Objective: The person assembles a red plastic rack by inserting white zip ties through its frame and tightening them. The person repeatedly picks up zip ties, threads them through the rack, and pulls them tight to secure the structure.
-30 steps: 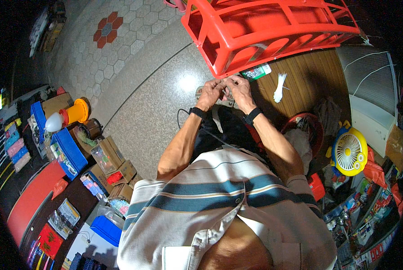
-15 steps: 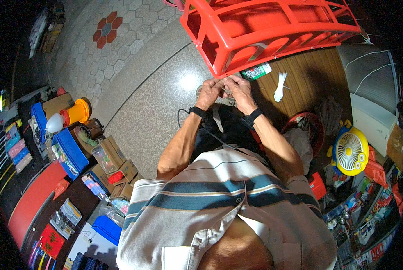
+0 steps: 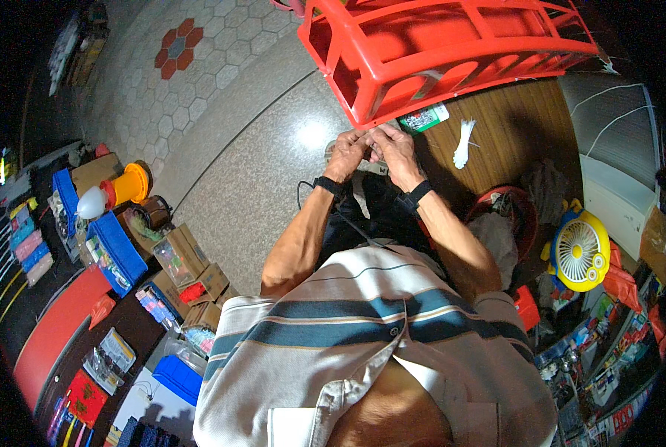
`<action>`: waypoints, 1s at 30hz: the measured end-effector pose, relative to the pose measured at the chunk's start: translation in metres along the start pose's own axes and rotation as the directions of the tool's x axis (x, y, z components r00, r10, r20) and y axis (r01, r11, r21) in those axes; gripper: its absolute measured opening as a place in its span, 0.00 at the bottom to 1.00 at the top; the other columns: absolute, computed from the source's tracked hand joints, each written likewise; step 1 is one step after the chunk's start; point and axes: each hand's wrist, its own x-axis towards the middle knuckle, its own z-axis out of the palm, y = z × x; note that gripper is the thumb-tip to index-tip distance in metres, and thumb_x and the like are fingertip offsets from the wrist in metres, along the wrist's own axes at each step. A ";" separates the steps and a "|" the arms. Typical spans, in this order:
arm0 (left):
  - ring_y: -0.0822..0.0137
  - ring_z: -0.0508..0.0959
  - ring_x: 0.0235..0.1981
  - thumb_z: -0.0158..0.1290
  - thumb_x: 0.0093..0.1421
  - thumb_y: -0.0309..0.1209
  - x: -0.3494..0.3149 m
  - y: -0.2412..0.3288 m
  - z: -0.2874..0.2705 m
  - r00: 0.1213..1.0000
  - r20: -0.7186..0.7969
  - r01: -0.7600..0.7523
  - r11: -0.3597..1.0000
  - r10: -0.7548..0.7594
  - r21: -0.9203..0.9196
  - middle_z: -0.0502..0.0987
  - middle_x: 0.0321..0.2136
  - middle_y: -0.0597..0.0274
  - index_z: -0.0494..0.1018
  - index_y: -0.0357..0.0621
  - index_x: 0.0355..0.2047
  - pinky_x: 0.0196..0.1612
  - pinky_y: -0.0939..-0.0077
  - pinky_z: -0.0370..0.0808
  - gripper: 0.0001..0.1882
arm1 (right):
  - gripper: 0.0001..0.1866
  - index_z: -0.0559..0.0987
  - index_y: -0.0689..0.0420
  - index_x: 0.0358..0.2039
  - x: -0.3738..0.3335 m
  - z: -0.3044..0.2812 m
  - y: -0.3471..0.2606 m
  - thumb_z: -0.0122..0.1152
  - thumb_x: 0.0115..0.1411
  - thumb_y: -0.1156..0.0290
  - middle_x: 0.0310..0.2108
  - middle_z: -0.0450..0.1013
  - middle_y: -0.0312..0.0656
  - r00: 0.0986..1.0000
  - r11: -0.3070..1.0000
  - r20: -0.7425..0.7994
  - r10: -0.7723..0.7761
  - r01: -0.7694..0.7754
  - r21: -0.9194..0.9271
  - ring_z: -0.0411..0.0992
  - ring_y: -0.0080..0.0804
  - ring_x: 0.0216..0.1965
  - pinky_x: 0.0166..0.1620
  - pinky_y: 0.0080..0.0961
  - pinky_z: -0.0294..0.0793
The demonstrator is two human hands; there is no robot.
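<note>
My left hand [image 3: 345, 154] and my right hand [image 3: 394, 151] meet under the near left corner of a red plastic rack [image 3: 437, 71]. The fingers of both are bent and pressed together, fingertip to fingertip. Whatever they pinch is too small or too hidden to name. The rack has open sides with curved bars and rests on a brown wooden tabletop [image 3: 515, 127]. To the right of my right hand lies a bundle of white cable ties [image 3: 463, 145]. A green and white card [image 3: 424, 118] with a printed square pattern sits just beside the rack's lower edge.
On the right are a red basket [image 3: 528, 223] with grey cloth or bags and a yellow and blue fan [image 3: 580, 249]. Cardboard boxes [image 3: 187, 261], blue bins [image 3: 117, 253] and a red stool-like panel [image 3: 61, 320] crowd the left. A dark cord [image 3: 301, 195] hangs by my left wrist.
Both hands stay at the rack's corner with nearly the same grip. My fingers and forearms have shifted very slightly, and the cord by my left wrist has moved a little.
</note>
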 end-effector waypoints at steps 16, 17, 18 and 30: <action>0.71 0.76 0.24 0.48 0.66 0.27 -0.003 0.016 0.005 0.996 0.043 -0.083 0.997 0.082 0.004 0.78 0.25 0.62 0.75 0.37 0.34 0.31 0.76 0.74 0.08 | 0.10 0.77 0.62 0.34 -0.001 -0.003 0.001 0.57 0.65 0.67 0.24 0.70 0.34 0.998 0.998 -0.030 -0.056 0.057 0.025 0.64 0.19 0.21 0.25 0.18 0.66; 0.71 0.76 0.25 0.48 0.65 0.27 -0.004 0.017 0.006 0.997 0.041 -0.070 0.997 0.070 0.008 0.77 0.25 0.62 0.75 0.37 0.35 0.32 0.76 0.73 0.07 | 0.11 0.76 0.61 0.33 -0.002 -0.001 0.001 0.56 0.65 0.66 0.24 0.70 0.34 0.996 0.996 -0.050 -0.074 0.076 0.049 0.64 0.19 0.21 0.25 0.19 0.65; 0.71 0.75 0.25 0.49 0.65 0.27 -0.004 0.018 0.007 0.997 0.023 -0.076 0.997 0.076 0.022 0.77 0.26 0.62 0.75 0.37 0.35 0.32 0.76 0.73 0.07 | 0.11 0.76 0.61 0.33 -0.003 0.000 0.000 0.56 0.65 0.65 0.23 0.70 0.33 0.994 0.995 -0.087 -0.069 0.075 0.066 0.64 0.19 0.21 0.25 0.19 0.65; 0.74 0.74 0.24 0.54 0.63 0.27 -0.005 0.018 0.014 0.993 -0.062 -0.107 0.989 0.101 -0.101 0.78 0.27 0.65 0.76 0.36 0.38 0.28 0.78 0.73 0.07 | 0.22 0.74 0.58 0.34 0.000 -0.010 -0.039 0.58 0.62 0.49 0.20 0.68 0.32 0.932 0.929 0.025 0.361 -0.361 0.081 0.63 0.18 0.18 0.21 0.11 0.58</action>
